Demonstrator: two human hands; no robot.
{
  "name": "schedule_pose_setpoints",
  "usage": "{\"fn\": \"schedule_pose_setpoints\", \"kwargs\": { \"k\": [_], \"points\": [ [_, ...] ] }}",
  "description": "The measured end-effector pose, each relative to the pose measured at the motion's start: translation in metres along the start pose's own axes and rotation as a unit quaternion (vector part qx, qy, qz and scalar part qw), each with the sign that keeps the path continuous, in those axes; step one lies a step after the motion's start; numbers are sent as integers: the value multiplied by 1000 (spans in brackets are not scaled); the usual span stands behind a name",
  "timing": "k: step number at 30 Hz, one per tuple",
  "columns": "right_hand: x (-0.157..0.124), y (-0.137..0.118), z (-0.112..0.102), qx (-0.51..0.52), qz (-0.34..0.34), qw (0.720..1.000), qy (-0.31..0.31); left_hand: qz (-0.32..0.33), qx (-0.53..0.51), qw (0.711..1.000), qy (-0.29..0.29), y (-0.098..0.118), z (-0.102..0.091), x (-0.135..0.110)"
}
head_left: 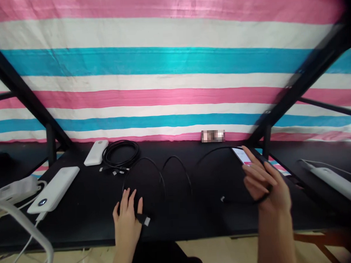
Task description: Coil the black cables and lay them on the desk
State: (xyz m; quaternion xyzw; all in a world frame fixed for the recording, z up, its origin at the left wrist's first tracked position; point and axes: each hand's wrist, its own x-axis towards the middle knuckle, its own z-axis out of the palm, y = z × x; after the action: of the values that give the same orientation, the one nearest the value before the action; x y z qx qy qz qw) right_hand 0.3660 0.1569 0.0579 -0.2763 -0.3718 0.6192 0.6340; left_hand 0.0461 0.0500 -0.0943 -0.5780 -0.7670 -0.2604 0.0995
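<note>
A thin black cable (176, 157) winds in loose, raised loops between my two hands. My left hand (127, 212) rests palm down near the table's front edge, over one end of this cable. A USB-type plug (146, 220) with a light metal tip sticks out beside its thumb, and the cable reappears at the fingertips. Raised at the right, slightly blurred, my right hand (266, 182) has its fingers curled round the cable. From it a short length hangs left, ending in a small light-tipped connector (223, 199). What lies inside the palm is hidden.
A coiled black cable (121, 164) with several connectors lies at back left, beside a white power bank (96, 152). Another white power bank (55, 189) with a plugged cable is nearer. A lit phone (241, 155) lies behind my right hand. Black frame bars (295, 87) flank the striped sheet (167, 59).
</note>
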Motion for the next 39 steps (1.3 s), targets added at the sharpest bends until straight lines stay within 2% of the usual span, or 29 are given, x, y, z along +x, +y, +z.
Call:
{"fn": "schedule_pose_setpoints", "kwargs": {
  "k": [3, 5, 7, 12, 18, 20, 23, 28, 31, 34, 36, 39],
  "points": [
    [-19, -11, -2, -49, -11, 998, 44, 85, -60, 994, -46, -10, -3, 3],
    [-24, -13, -3, -95, -16, 994, 50, 147, -96, 980, -98, -17, -9, 7],
    [-26, -13, -5, -148, -40, 986, 57, 182, -111, 968, -132, -22, -16, 10],
    [-42, -15, -10, -248, -113, 961, 58, 186, -85, 970, -130, -29, -25, 3],
    [-77, -10, -24, -261, -166, 951, 6, 156, -20, 983, -98, -32, -13, -38],
    [-88, -6, -23, -256, -159, 953, -17, 139, -3, 988, -60, -25, -12, -51],
    [-102, 2, -15, -261, -110, 958, -55, 115, 10, 993, 12, -8, -18, -61],
    [-114, 15, 7, -236, -32, 962, -130, 99, -9, 992, 75, 31, -46, -53],
    [-117, 23, 24, -219, 13, 963, -158, 99, -34, 991, 84, 56, -68, -44],
    [-120, 30, 39, -184, 62, 964, -182, 132, -44, 988, 72, 79, -86, -41],
    [-121, 35, 47, -152, 91, 966, -186, 169, -39, 983, 66, 90, -93, -41],
    [-122, 38, 52, -114, 120, 970, -177, 216, -35, 974, 53, 98, -94, -43]
  ]
}}
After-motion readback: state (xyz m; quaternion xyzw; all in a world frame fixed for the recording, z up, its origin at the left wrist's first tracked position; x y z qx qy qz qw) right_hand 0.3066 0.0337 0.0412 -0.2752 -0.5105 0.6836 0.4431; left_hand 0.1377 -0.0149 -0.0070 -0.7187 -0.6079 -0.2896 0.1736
